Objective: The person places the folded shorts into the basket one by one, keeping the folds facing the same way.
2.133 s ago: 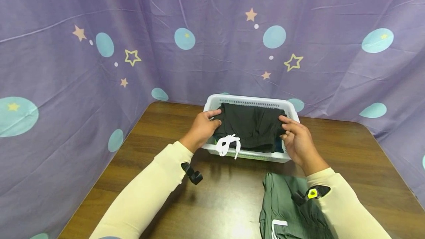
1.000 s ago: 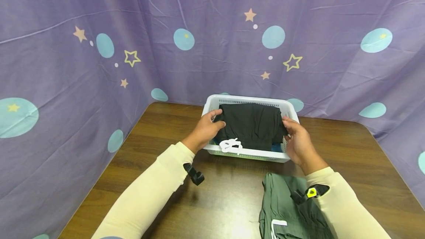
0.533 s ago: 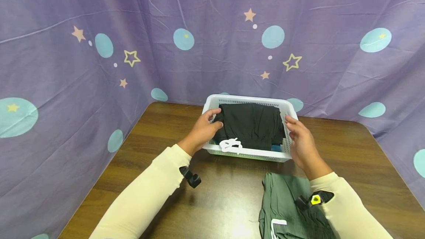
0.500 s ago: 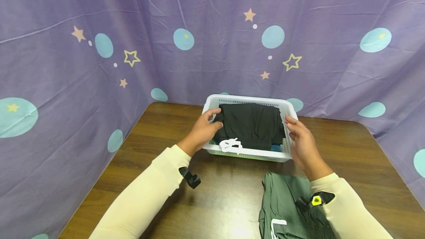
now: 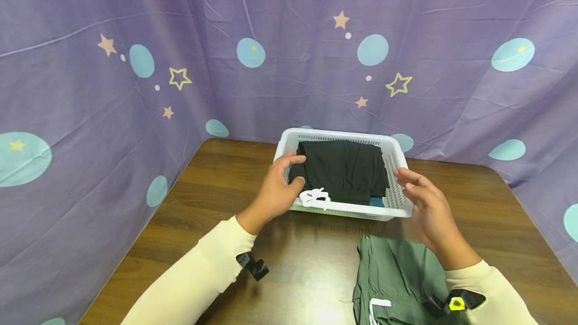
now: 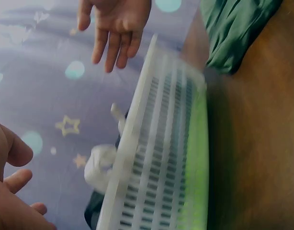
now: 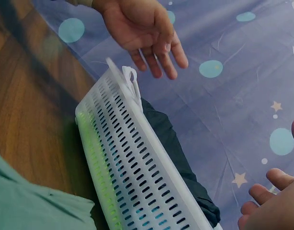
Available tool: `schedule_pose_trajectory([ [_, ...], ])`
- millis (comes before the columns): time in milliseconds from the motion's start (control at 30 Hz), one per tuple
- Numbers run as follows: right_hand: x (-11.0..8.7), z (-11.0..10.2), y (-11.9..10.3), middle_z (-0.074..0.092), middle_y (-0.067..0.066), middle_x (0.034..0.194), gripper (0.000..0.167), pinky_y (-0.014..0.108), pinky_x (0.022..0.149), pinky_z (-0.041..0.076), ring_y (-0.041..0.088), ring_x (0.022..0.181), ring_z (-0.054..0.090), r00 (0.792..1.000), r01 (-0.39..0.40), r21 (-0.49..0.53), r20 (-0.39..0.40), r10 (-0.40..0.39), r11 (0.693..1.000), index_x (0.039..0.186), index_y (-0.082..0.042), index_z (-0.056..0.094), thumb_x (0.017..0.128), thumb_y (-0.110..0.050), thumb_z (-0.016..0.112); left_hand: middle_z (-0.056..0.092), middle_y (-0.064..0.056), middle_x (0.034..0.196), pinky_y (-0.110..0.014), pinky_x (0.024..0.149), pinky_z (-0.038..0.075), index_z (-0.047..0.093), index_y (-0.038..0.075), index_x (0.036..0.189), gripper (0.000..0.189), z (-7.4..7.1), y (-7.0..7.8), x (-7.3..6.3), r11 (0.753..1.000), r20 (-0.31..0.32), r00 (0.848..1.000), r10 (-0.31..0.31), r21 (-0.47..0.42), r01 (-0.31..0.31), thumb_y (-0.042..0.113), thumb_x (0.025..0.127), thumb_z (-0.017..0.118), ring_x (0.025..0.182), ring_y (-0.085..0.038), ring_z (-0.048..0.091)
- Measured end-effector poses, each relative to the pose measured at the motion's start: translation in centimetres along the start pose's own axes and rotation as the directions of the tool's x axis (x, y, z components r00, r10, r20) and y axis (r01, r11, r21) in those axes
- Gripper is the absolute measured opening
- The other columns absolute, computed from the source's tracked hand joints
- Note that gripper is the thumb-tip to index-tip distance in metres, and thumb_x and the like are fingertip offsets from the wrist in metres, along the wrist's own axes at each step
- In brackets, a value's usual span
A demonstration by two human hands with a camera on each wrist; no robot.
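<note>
Black folded drawstring pants (image 5: 340, 169) lie in a white slotted plastic basket (image 5: 347, 137). Their white cord hangs at the basket's front left rim. My left hand (image 5: 276, 184) hovers at the basket's left end, thumb and fingers spread, holding nothing. Off the right end, my right hand (image 5: 429, 209) is held with its fingers extended, also with nothing in it. Both wrist views show the hands apart from the basket, above its rim. Dark green folded drawstring pants (image 5: 393, 275) lie on the table in front, partly under the right forearm.
The basket stands near the back of a brown wooden table (image 5: 298, 265). Behind it and to the left hangs a purple curtain (image 5: 293, 79) with stars and blue ovals. Something blue (image 5: 377, 201) shows under the black pants in the basket.
Both hands have let go of the black pants, which now lie lower in the basket. The right hand has drawn back to the right and nearer; the left has shifted slightly nearer.
</note>
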State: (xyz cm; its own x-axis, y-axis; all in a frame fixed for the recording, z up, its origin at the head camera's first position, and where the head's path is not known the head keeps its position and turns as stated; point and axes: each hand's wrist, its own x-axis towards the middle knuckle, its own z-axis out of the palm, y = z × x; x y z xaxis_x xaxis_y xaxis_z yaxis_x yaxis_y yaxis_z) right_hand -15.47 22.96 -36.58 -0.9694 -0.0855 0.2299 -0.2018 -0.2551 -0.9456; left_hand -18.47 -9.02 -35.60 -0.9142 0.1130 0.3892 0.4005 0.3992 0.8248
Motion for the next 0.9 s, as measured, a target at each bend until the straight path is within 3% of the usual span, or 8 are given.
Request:
schedule_pose_trajectory([
  [167, -1.5, -1.1, -0.4, 0.062, 0.001, 0.129, 0.037, 0.032, 0.100, 0.029, 0.021, 0.124, 0.046, 0.997, 0.070, -0.062, 0.032, -0.068, 0.996, 0.130, -0.008, 0.063, 0.105, 0.000, 0.037, 0.057, -0.014, 0.137, -0.050, 0.110, 0.033, 0.069, 0.003, 0.120, 0.039, 0.8, 1.4, -2.4, 0.986, -0.002, 0.987, 0.163, 0.020, -0.163, -0.003, 0.082, 0.061, 0.133, -0.032, 0.043],
  [267, -2.6, -2.1, -0.7, 0.062, 0.002, 0.131, 0.036, 0.026, 0.099, 0.037, 0.019, 0.120, 0.050, 0.995, 0.079, -0.097, 0.062, -0.073, 0.992, 0.130, -0.004, 0.063, 0.105, 0.003, 0.038, 0.062, -0.010, 0.126, -0.047, 0.103, 0.039, 0.071, 0.005, 0.116, 0.036, 1.2, 2.2, -3.7, 0.974, 0.037, 0.974, 0.224, 0.021, -0.225, -0.004, 0.082, 0.062, 0.124, -0.028, 0.050],
  [333, -3.3, -2.9, -0.9, 0.062, 0.002, 0.131, 0.035, 0.023, 0.096, 0.042, 0.017, 0.118, 0.053, 0.995, 0.075, -0.134, 0.078, -0.065, 0.988, 0.129, -0.001, 0.063, 0.105, 0.005, 0.040, 0.064, -0.007, 0.120, -0.043, 0.097, 0.043, 0.071, 0.004, 0.114, 0.034, 1.5, 2.6, -4.5, 0.974, 0.089, 0.970, 0.227, 0.006, -0.229, -0.005, 0.082, 0.063, 0.117, -0.025, 0.054],
  [433, -4.4, -4.2, -1.2, 0.063, 0.001, 0.130, 0.032, 0.019, 0.093, 0.045, 0.014, 0.115, 0.056, 0.997, 0.040, -0.250, 0.077, -0.022, 0.967, 0.131, 0.000, 0.062, 0.105, 0.004, 0.044, 0.064, -0.002, 0.108, -0.035, 0.084, 0.049, 0.071, 0.005, 0.112, 0.029, 2.1, 2.8, -5.7, 0.987, 0.194, 0.968, 0.158, -0.027, -0.156, -0.003, 0.086, 0.063, 0.100, -0.019, 0.057],
  [533, -5.4, -5.6, -1.7, 0.061, -0.008, 0.130, 0.031, 0.015, 0.089, 0.045, 0.007, 0.112, 0.057, 0.998, -0.018, -0.491, 0.048, 0.048, 0.871, 0.135, -0.006, 0.061, 0.106, -0.005, 0.049, 0.065, -0.001, 0.103, -0.028, 0.077, 0.049, 0.071, 0.005, 0.112, 0.027, 2.8, 2.6, -6.6, 0.997, 0.298, 0.954, 0.039, -0.070, -0.018, -0.003, 0.089, 0.059, 0.088, -0.015, 0.057],
  [667, -6.5, -7.3, -2.1, 0.057, -0.004, 0.138, 0.035, 0.012, 0.083, 0.043, -0.002, 0.111, 0.053, 0.988, -0.095, -0.735, 0.011, 0.153, 0.671, 0.141, -0.008, 0.057, 0.108, -0.020, 0.051, 0.067, -0.007, 0.107, -0.026, 0.077, 0.051, 0.068, 0.002, 0.114, 0.030, 3.7, 2.1, -7.3, 0.977, 0.391, 0.914, -0.107, -0.131, 0.170, -0.006, 0.089, 0.055, 0.090, -0.017, 0.062],
  [767, -6.9, -8.2, -2.2, 0.056, 0.014, 0.141, 0.042, 0.015, 0.080, 0.045, -0.001, 0.110, 0.054, 0.971, -0.148, -0.806, -0.008, 0.238, 0.573, 0.143, -0.003, 0.054, 0.109, -0.027, 0.051, 0.067, -0.011, 0.107, -0.032, 0.077, 0.055, 0.065, -0.001, 0.116, 0.030, 4.4, 1.7, -7.7, 0.928, 0.439, 0.875, -0.205, -0.197, 0.317, -0.008, 0.090, 0.054, 0.089, -0.021, 0.064],
  [900, -7.2, -9.3, -2.1, 0.053, 0.030, 0.140, 0.054, 0.035, 0.084, 0.055, 0.028, 0.114, 0.062, 0.934, -0.230, -0.847, -0.054, 0.352, 0.480, 0.144, 0.004, 0.050, 0.109, -0.037, 0.050, 0.065, -0.015, 0.106, -0.039, 0.075, 0.058, 0.060, -0.007, 0.120, 0.029, 5.2, 1.4, -8.2, 0.834, 0.498, 0.809, -0.313, -0.263, 0.485, -0.009, 0.091, 0.054, 0.083, -0.023, 0.063],
])
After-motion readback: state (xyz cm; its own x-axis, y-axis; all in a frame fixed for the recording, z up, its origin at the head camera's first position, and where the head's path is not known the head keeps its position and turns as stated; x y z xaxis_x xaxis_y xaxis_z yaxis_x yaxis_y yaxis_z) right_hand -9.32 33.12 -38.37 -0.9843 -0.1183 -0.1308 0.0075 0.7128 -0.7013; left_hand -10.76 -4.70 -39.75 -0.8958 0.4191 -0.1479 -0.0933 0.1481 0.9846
